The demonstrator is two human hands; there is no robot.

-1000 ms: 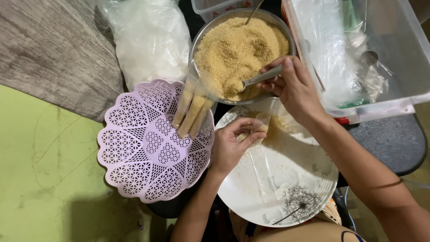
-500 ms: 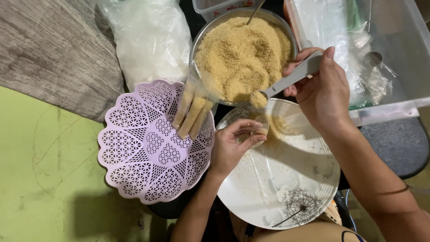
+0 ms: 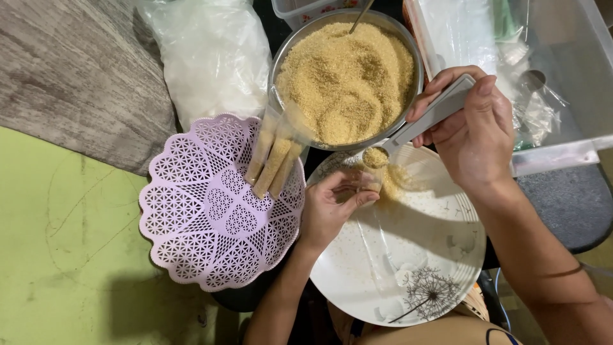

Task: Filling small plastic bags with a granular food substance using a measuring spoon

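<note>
Spoon lifted from bowl, now above left fingers

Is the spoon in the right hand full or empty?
Full: the spoon in the right hand carries a heap of golden grains.

We see a dark surface carrying a steel bowl of golden granules, a lilac perforated plastic basket, a white dandelion-print plate, a clear plastic bag and a clear plastic bin.
</note>
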